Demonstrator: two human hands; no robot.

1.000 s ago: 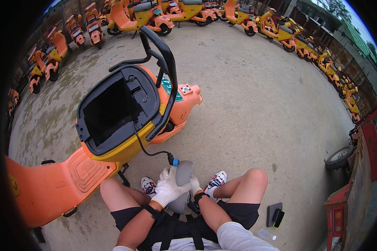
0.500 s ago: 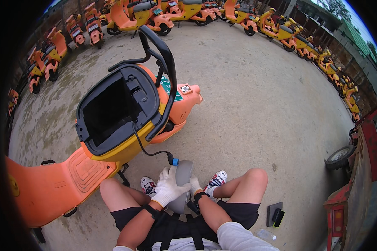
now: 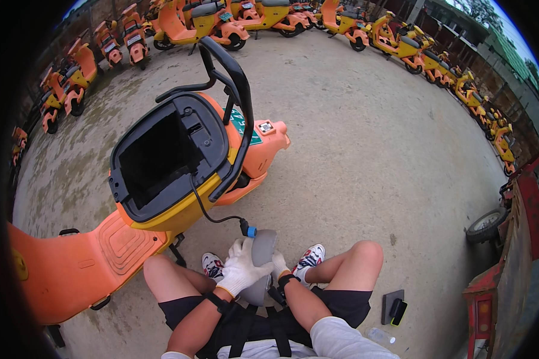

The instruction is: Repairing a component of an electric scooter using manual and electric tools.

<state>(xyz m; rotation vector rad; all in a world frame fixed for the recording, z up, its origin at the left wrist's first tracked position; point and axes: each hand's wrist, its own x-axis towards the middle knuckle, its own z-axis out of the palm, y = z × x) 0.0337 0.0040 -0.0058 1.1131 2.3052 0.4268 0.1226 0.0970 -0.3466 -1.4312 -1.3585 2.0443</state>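
Note:
Between my knees stands a smooth grey piece (image 3: 263, 247), apparently a scooter seat, on its edge. My left hand (image 3: 241, 270), in a white glove, is closed against its left face. At its right edge my right hand (image 3: 279, 263), gloved too, grips it, with some fingers hidden. A blue-ended connector (image 3: 251, 231) on a black cable meets or nearly meets the seat's top; I cannot tell whether they are joined. The cable runs from the uncovered dark compartment (image 3: 159, 158) of an orange and yellow scooter (image 3: 191, 206) at my left.
The scooter's black grab rail (image 3: 241, 90) rises at its rear. A dark flat box (image 3: 390, 304) with a small black device (image 3: 398, 311) lies by my right knee, near a clear bottle (image 3: 380, 335). A rusty red cart (image 3: 485, 299) stands far right. Parked scooters line the yard's back.

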